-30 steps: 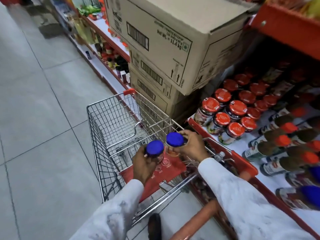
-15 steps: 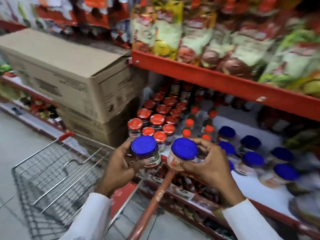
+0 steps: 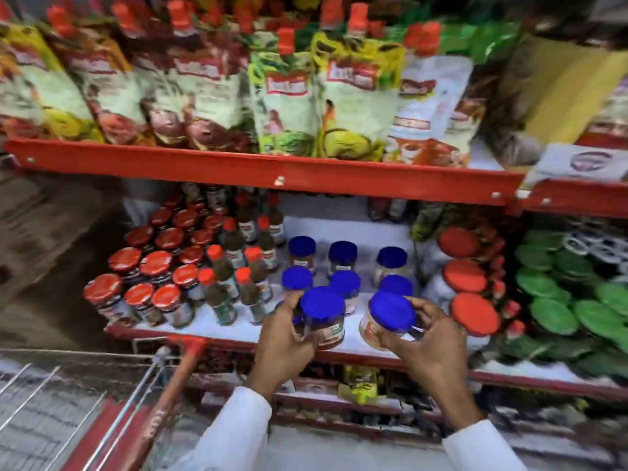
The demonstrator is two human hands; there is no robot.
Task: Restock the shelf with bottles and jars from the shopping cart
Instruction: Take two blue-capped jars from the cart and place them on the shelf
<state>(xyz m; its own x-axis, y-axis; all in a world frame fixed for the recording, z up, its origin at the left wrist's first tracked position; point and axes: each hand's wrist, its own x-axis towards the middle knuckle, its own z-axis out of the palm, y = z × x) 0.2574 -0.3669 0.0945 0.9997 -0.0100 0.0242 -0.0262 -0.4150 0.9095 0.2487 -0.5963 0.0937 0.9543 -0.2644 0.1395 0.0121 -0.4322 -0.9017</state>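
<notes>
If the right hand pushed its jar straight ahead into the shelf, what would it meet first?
Most likely the blue-lidded jar standing just behind the jar held by the right hand; depth between them is unclear through the blur.

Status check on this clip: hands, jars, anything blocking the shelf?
Left hand gripping dark blue-lidded jar. Right hand gripping pale blue-lidded jar. Both at shelf's front edge. Blue-lidded jars fill rows behind; front spots free.

**Motion blur and wide-angle bend under soft shop light**

Light is even and moderately bright, with no hard glare. The space under the red shelf edge (image 3: 272,175) falls into shadow at upper centre. Blur smears the whole frame, worst at the left and right edges and along the bottom. Package print is unreadable. The shelf lines bow with lens distortion toward the corners.
</notes>
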